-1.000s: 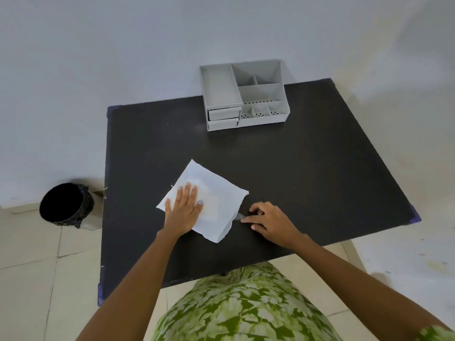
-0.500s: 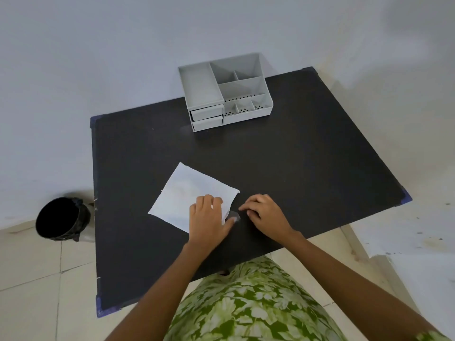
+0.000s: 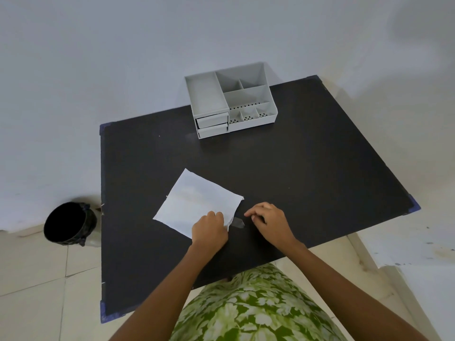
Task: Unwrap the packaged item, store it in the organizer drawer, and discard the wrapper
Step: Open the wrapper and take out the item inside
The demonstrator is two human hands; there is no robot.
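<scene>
A white paper wrapper [image 3: 197,203] lies flat on the black table [image 3: 295,173], near its front edge. My left hand [image 3: 209,230] rests on the wrapper's near right corner with the fingers curled over the edge. A small grey item [image 3: 238,222] lies on the table just right of that corner, between my hands. My right hand [image 3: 269,223] hovers beside it with bent fingers, apart from it. The grey organizer [image 3: 231,104] stands at the table's far edge; its two small drawers [image 3: 212,126] at the front left are pushed in.
A black bin [image 3: 66,222] stands on the tiled floor to the left of the table. A pale wall rises behind the organizer. My lap in green patterned cloth [image 3: 251,311] is under the table's near edge.
My left hand slid from the wrapper's middle to its near right corner. My right hand drew slightly right, and the small grey item now shows between the hands. The camera view shifted.
</scene>
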